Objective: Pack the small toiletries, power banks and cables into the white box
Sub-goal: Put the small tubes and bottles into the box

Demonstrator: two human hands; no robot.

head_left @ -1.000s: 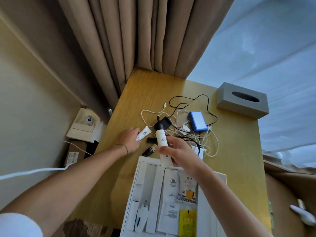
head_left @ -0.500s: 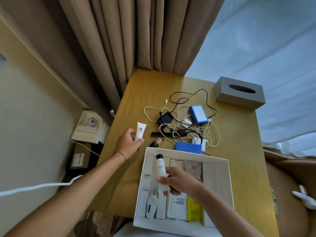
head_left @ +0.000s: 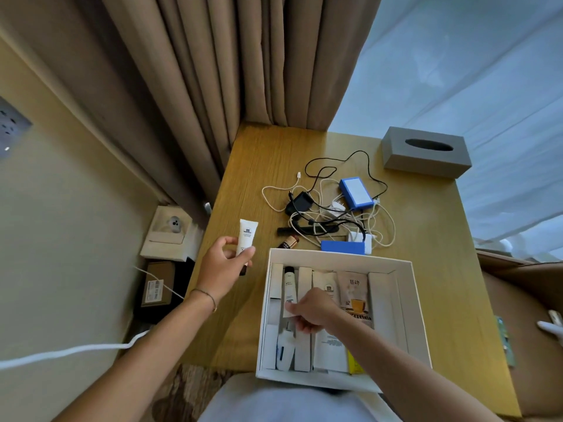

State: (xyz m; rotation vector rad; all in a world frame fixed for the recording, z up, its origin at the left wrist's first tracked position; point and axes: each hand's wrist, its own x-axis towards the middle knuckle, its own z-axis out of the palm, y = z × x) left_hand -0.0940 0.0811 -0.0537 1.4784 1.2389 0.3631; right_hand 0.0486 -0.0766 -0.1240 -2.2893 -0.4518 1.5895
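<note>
Since the moment before, my right hand (head_left: pixel 310 312) had gone lower into the box (head_left: pixel 408 287), and the black-capped tube (head_left: pixel 289 287) now lay flat in a narrow slot near the left wall. My fingers were still curled on its lower end, pinching it. My left hand (head_left: pixel 224 266) had lifted the white tube (head_left: pixel 247 239) off the table (head_left: pixel 262 166); the thumb and fingers were closed around its lower part, and it stood almost upright above the left edge of the wood.

The box was white cardboard with straight walls and thin dividers. Inside were flat paper sachets, one brown sachet (head_left: pixel 355 295) with a printed cup, and a small white bottle (head_left: pixel 284 351) near the front.

Behind the box, a blue power bank (head_left: pixel 342 247) lay just against the far wall, with a white charger (head_left: pixel 361 239) beside it. A second blue power bank (head_left: pixel 355 193), rectangular with a pale top, sat farther back in a loose tangle of black and white cables (head_left: pixel 323 214). A black comb (head_left: pixel 304 230) and a small brown tube (head_left: pixel 288 241) lay between the cables and the box. A grey tissue box (head_left: pixel 426 153) stood at the far right corner.
</note>
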